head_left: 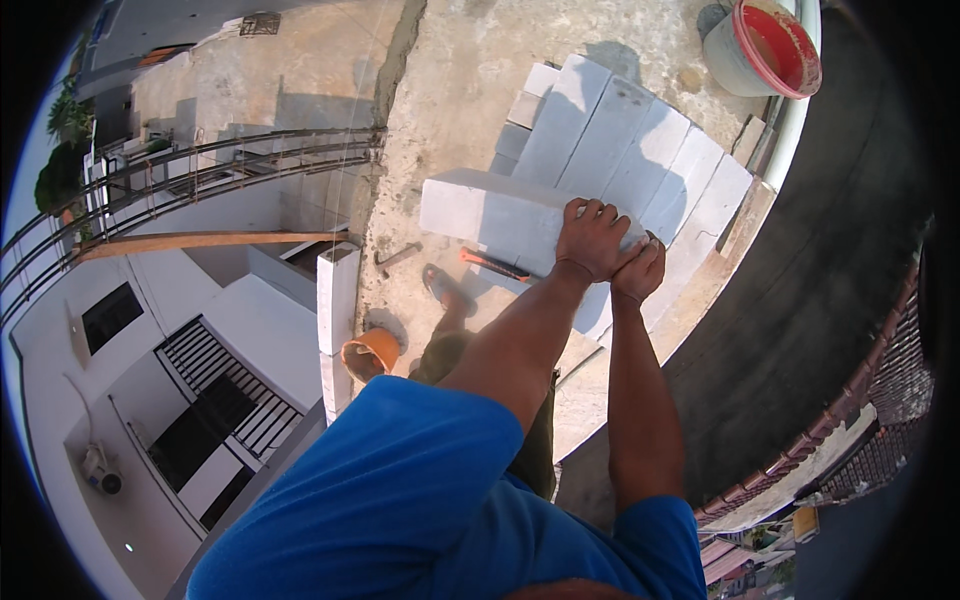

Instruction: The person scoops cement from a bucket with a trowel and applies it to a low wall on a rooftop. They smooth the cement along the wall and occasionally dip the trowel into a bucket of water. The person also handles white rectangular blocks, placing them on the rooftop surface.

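A long pale grey lightweight concrete block (500, 215) lies crosswise in front of me, its left end in sunlight and its right part in shade. My left hand (597, 240) is closed over the block's right end, knuckles up. Right beside it, my right hand (642, 272) is closed at the same end corner, its fingertips partly hidden. The two hands touch or nearly touch. Just below the block's near face lies a tool with an orange handle and dark blade, like a utility knife (495, 265).
More pale blocks (610, 125) lie side by side beyond. A hammer-like tool (400, 255) and an orange bucket (370, 352) are at left; a red-rimmed bucket (735, 55) stands far right. Upright white blocks (337, 300) line the left edge. The slab drops away at right beside a dark surface (780, 300).
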`<state>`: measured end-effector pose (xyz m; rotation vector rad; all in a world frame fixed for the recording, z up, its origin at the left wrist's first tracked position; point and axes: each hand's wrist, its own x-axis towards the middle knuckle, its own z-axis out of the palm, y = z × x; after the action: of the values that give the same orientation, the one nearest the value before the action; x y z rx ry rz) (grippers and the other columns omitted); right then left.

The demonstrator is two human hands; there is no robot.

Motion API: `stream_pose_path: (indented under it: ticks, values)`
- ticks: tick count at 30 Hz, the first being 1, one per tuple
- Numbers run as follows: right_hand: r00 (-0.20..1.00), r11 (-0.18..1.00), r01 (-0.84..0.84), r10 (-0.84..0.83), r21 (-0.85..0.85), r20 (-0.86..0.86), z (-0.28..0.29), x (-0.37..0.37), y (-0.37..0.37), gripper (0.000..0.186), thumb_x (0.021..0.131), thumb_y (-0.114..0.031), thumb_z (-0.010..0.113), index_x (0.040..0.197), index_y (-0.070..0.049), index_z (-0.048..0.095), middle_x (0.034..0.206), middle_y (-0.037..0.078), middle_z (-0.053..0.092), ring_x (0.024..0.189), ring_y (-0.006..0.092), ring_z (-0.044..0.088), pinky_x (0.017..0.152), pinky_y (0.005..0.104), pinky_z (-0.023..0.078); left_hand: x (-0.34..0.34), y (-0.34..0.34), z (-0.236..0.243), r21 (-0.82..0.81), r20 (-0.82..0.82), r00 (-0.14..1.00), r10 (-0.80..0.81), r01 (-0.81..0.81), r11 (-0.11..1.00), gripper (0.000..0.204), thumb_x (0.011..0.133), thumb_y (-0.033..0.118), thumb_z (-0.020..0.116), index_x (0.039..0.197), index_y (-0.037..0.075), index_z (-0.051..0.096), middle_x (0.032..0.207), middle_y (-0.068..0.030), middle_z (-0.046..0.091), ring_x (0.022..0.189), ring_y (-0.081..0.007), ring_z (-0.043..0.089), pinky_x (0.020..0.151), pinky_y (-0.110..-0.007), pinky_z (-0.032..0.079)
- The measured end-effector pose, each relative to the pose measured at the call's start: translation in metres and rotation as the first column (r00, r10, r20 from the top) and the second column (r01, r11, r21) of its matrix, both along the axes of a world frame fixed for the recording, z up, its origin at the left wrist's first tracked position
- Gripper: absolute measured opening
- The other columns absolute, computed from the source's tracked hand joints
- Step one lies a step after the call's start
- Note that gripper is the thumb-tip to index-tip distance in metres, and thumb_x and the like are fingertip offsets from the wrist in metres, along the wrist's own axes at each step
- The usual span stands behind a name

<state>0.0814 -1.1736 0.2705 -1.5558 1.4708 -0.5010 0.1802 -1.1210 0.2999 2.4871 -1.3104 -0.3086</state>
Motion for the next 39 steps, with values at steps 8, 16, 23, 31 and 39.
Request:
stream_pose_path:
  ticks: [8,16,23,31,39]
  values:
    - [0.999,1.000,0.030,-0.030,0.003,0.042,-0.001,0.001,0.000,0.037,0.110,-0.024,0.048,0.116,0.004,0.070,0.110,0.023,0.071,0.100,0.0406,0.069,0.085,0.0441,0.056,0.000,-0.001,0.002,0.015,-0.014,1.000,-0.002,0.002,1.000,0.046,0.093,0.060,0.064,0.099,0.016,0.077,0.102,-0.0054,0.072,0.109,-0.0259,0.062,0.106,-0.052,0.035]
    - [0.985,0.975,0.144,-0.158,0.169,0.073,0.006,0.003,-0.003,0.043,0.107,-0.029,0.046,0.121,0.004,0.071,0.116,0.023,0.071,0.103,0.0376,0.069,0.090,0.0448,0.055,0.000,-0.004,0.005,0.132,-0.102,0.995,-0.002,0.016,0.991,0.054,0.097,0.065,0.056,0.106,0.016,0.078,0.115,-0.0064,0.072,0.121,-0.0260,0.058,0.113,-0.052,0.029]
    - [0.988,0.973,0.135,-0.146,0.185,0.046,0.004,0.003,-0.004,0.045,0.107,-0.030,0.044,0.121,0.004,0.070,0.115,0.023,0.071,0.104,0.0373,0.068,0.091,0.0458,0.055,0.002,-0.003,0.010,0.137,-0.128,0.992,0.001,0.017,0.990,0.055,0.098,0.064,0.055,0.107,0.015,0.078,0.114,-0.0070,0.072,0.119,-0.0270,0.059,0.113,-0.052,0.031]
    - [0.985,0.976,0.157,-0.166,0.153,0.049,0.005,0.003,-0.002,0.046,0.106,-0.030,0.043,0.117,0.005,0.069,0.111,0.025,0.070,0.100,0.0399,0.067,0.090,0.0479,0.054,0.000,0.000,0.010,0.135,-0.144,0.990,0.000,0.019,0.991,0.050,0.097,0.062,0.059,0.104,0.017,0.077,0.112,-0.0058,0.072,0.120,-0.0244,0.059,0.112,-0.051,0.032]
    - [1.000,0.988,0.004,0.000,-0.157,0.021,-0.018,-0.001,0.011,0.035,0.108,-0.022,0.047,0.108,0.006,0.068,0.102,0.025,0.070,0.095,0.0444,0.066,0.084,0.0501,0.053,0.008,0.003,0.021,0.148,-0.067,0.997,-0.033,0.043,0.988,0.050,0.099,0.062,0.057,0.110,0.018,0.077,0.110,-0.0041,0.072,0.116,-0.0235,0.060,0.109,-0.051,0.033]
